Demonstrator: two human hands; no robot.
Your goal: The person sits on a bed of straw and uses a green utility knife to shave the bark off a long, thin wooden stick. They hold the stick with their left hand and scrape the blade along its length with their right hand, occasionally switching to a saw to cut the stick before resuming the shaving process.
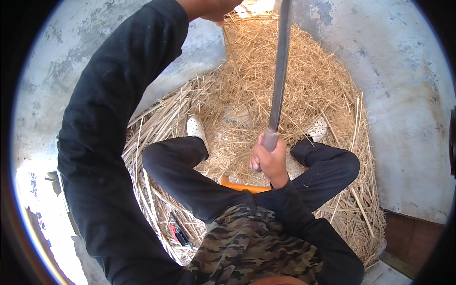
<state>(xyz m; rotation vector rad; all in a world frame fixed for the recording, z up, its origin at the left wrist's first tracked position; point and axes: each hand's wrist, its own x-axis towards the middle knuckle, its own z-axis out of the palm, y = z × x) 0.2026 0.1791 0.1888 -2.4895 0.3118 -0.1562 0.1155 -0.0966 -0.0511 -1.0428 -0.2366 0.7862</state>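
Note:
My right hand (270,159) is closed round the grey handle of a machete (280,71). Its long dark blade points up and away, past the top edge of the picture. My left hand (209,7) is raised at the top edge, partly cut off. From its closed fingers a thin straw-coloured stalk (237,69) hangs down toward the floor, left of the blade. The stalk's upper end is out of sight. Blade and stalk appear apart.
Loose straw (308,61) is heaped ahead, and longer dry stalks (161,107) lie at the left. Pale walls (403,95) rise on both sides. An orange curved object (244,186) sits between my legs. A red and black tool (179,233) lies at lower left.

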